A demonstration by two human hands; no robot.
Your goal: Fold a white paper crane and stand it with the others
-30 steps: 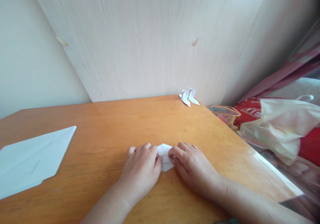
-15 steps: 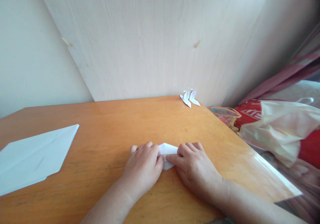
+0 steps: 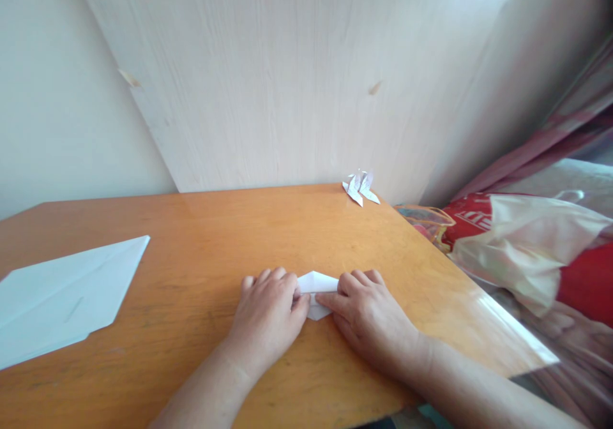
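A small piece of folded white paper lies on the wooden table in front of me, its top coming to a low point. My left hand grips its left end, with the thumb pressed near the middle crease. On the opposite end, my right hand is closed, its index finger reaching along the crease toward the left thumb. Both ends of the paper are hidden under my fingers.
White paper sheets lie in a stack at the left. Two folded paper figures stand at the table's far right corner, near the wooden panel. Beyond the right edge are a pale plastic bag and red items.
My left hand has shifted slightly left, and a little more of the folded paper shows between my hands. The whole view has moved slightly.
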